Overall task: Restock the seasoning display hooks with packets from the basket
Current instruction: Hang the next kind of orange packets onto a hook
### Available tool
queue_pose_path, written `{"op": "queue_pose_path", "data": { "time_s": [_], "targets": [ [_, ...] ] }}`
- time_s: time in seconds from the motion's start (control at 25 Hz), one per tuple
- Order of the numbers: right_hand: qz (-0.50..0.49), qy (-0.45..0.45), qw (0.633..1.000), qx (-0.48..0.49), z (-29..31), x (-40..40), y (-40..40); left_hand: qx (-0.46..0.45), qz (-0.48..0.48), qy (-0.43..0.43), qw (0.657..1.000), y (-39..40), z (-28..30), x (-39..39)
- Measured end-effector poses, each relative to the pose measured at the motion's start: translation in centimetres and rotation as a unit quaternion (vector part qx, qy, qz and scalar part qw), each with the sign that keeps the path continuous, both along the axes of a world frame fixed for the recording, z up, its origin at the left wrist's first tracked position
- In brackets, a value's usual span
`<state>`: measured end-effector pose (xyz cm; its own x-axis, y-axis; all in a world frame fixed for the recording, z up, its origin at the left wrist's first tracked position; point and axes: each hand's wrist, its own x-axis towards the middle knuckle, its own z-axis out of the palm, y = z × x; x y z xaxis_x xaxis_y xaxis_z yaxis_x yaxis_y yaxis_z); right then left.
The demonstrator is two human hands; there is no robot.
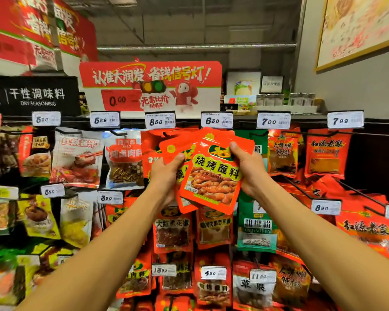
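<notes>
While both hands [166, 173] grip red packets [211, 176] | before hooks [294, 185]

The red seasoning packets [211, 176] are glossy plastic film catching glare, like the hanging packets [79, 158] around them. Price tags [217, 120] sit in shiny clear plastic holders. The display hooks [296, 187] look like matt black metal; the promo sign [151, 86] looks like smooth printed card.

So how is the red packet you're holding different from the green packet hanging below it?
The red packet is orange-red with a yellow-green label; the green packet is green and white. The red one is gripped in both hands, left hand and right hand, tilted; the green one hangs straight on the display. Both are flat seasoning packets.
</notes>
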<state>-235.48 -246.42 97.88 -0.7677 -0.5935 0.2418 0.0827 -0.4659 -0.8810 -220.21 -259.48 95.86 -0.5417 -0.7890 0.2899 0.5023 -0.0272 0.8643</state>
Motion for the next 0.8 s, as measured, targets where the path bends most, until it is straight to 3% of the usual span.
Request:
{"op": "queue_pose_path", "data": {
  "time_s": [0.24,0.4,0.8],
  "targets": [
    [-0.045,0.063,0.994,0.077,2.7,-1.7,-2.2,-0.108,0.161,-0.074,0.978,-3.2,0.5,2.3],
    [-0.097,0.07,0.988,0.103,3.5,-2.3,-3.2,-0.119,0.168,-0.088,0.975,-4.1,0.7,3.5],
    [-0.121,0.069,0.983,0.119,2.9,-2.6,-4.4,-0.2,0.215,-0.063,0.954,-4.2,0.7,4.6]
  ]
}}
